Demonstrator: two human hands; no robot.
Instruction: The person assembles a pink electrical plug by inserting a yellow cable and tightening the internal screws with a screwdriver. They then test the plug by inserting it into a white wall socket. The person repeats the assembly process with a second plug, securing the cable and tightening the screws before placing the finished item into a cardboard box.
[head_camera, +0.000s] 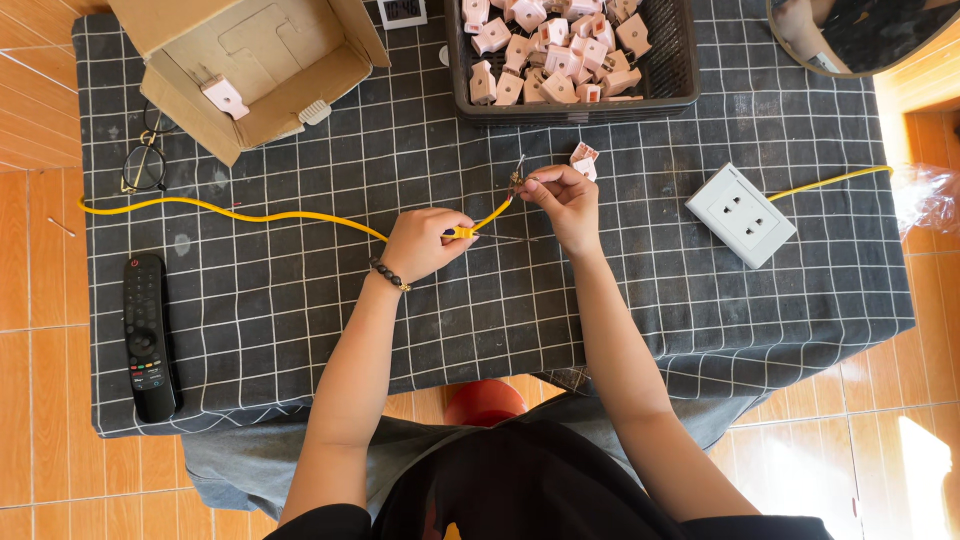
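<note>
Bench covered by dark cloth with white grid lines, cloth edge hanging over front side. Floor of orange-brown tiles, pale grout lines, visible left, right and below bench. Bright sunlight patch on floor at lower right. Red stool partly visible under bench front edge. Round-edged dark object at top right corner, partly cut off by frame. Crumpled clear plastic beside bench at right edge. Light even, daylight.
</note>
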